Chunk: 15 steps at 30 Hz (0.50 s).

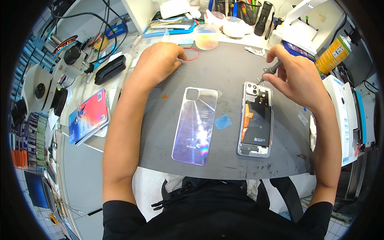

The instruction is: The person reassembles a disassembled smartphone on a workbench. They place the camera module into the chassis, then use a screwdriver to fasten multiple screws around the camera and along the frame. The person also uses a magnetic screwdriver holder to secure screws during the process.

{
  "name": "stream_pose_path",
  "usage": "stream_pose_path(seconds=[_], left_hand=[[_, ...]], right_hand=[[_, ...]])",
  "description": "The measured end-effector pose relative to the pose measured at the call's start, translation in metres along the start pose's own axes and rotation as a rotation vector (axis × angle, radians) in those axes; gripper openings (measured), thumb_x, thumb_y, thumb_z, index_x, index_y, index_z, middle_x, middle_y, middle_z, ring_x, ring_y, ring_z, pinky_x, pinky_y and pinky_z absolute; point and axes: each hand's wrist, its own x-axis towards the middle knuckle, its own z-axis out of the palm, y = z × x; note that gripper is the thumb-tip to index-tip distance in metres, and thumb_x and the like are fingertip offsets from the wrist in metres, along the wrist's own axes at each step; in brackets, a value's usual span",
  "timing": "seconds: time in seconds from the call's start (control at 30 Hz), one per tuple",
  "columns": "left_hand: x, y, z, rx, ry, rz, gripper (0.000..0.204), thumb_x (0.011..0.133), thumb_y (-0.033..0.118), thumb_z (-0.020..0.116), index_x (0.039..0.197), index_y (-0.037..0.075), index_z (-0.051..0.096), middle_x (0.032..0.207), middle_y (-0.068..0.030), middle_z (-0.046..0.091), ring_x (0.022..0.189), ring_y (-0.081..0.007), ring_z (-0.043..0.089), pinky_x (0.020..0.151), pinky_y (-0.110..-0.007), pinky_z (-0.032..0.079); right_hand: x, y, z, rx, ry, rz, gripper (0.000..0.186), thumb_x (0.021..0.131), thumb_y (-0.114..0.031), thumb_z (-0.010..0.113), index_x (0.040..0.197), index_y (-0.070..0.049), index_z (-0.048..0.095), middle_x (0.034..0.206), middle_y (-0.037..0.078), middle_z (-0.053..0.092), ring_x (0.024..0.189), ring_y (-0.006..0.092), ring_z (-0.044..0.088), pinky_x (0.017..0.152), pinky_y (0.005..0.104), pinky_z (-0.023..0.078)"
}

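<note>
My right hand (pixel 294 76) is closed round a grey screwdriver (pixel 272 69), its tip at the upper right corner of an opened phone (pixel 258 120). The phone lies with its inside facing up, showing a black battery, an orange flex cable and a camera block. My left hand (pixel 164 60) rests on the mat at the far left, fingers loosely bent and apart, with nothing visible between them. A red rubber band (pixel 193 54) lies by its fingertips, and several tiny screws (pixel 187 75) lie just nearer. Between the hands lies a shiny purple-silver phone back cover (pixel 194 132).
A blue patch (pixel 223 122) lies between cover and phone on the grey mat (pixel 160 132). Behind stand a clear tub (pixel 206 37), a small tube (pixel 255 51) and a black flashlight (pixel 263 18). A yellow spray can (pixel 333 54) leans at right; a microscope (pixel 60 66) stands left.
</note>
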Motion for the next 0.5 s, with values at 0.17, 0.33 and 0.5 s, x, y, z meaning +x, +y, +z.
stream_pose_path(seconds=[0.17,0.33,0.5], left_hand=[[-0.003,0.000,-0.001,-0.041,-0.037,-0.033,0.014,0.082,0.010,0.072,0.095,0.008,0.078,0.088,-0.0121,0.074,0.085,-0.0295,0.071,0.078,-0.040,0.056],[0.004,0.018,0.005,0.293,-0.077,-0.025,0.009,0.083,0.017,0.072,0.088,0.013,0.079,0.086,-0.0107,0.074,0.083,-0.0309,0.071,0.073,-0.043,0.055],[-0.001,0.022,0.020,0.501,0.125,0.124,0.007,0.075,0.011,0.066,0.071,0.007,0.070,0.071,-0.0160,0.067,0.073,-0.0344,0.068,0.065,-0.046,0.054]], right_hand=[[0.002,0.010,0.010,0.133,0.072,-0.052,0.037,0.084,-0.019,0.080,0.112,-0.010,0.056,0.090,0.009,0.070,0.074,0.0210,0.069,0.066,0.0334,0.052],[0.000,-0.003,0.007,-0.080,0.070,0.068,0.029,0.086,-0.016,0.078,0.105,-0.009,0.057,0.089,0.008,0.073,0.071,0.0211,0.071,0.064,0.0340,0.053],[-0.001,0.003,0.018,0.067,0.198,-0.045,0.024,0.089,-0.020,0.076,0.104,-0.011,0.059,0.080,0.003,0.072,0.061,0.0212,0.066,0.057,0.0360,0.046]])
